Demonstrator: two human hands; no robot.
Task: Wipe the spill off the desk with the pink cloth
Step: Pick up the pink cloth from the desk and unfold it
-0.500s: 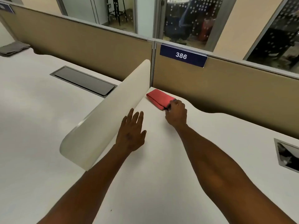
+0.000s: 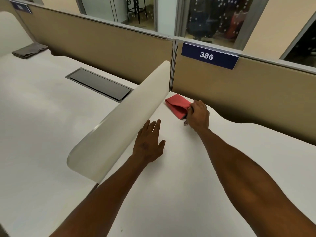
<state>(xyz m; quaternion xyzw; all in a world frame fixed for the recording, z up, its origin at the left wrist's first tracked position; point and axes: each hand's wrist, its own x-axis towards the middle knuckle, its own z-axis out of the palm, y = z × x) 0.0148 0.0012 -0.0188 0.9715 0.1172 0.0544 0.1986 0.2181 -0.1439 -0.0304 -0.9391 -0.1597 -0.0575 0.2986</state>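
Right hand point(image 2: 198, 115) outstretched, fingers point(image 2: 196, 104) closed on cloth's point(image 2: 177, 106) near end. Left hand point(image 2: 148, 142) flat, fingers spread, holding nothing. Cloth folded, pink, on surface point(image 2: 171, 185) at 12 o'clock.

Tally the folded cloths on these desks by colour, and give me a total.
Pink folded cloth, its near end gripped by the right hand: 1
Grey folded cloth, lying on the far left desk: 1
Total: 2

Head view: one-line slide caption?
Right hand grips folded pink cloth by desk divider; left hand open.
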